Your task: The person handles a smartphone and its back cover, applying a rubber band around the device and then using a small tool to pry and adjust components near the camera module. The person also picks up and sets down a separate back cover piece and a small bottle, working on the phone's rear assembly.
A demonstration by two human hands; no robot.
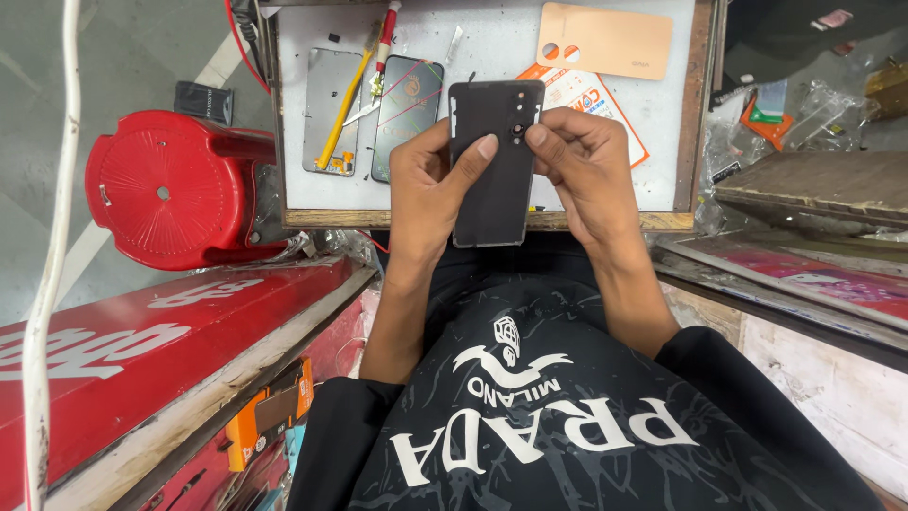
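Dark phone [494,170] sits centre frame, slightly above middle, held in both hands over the near edge of the tray [492,220]. Its long axis runs top-to-bottom in the frame, tilted a touch so the top leans right. Back side faces the camera; the camera cutout is near the top right corner.

Left hand [430,185] wraps the phone's left edge from behind, thumb laid across the back w/ its tip about mid-width near the top. Closed grip on the phone. Right hand [586,161] clasps the right edge, thumb tip pressed just beside the cutout, fingers curled round the top right corner. Also gripping. Both thumbs nearly meet at the upper third of the phone, so the two hands are equally near; right thumb is closer to the cutout.

Whether the back panel is seated or partly lifted, can't tell from this angle.

Behind the phone on the tray: a second phone [409,114] w/ a cracked-looking face and a bare grey frame [331,104] at upper centre-left, a yellow tool [342,104] across that frame, an orange back cover [605,40] at upper right. Red stool [175,185] at left.
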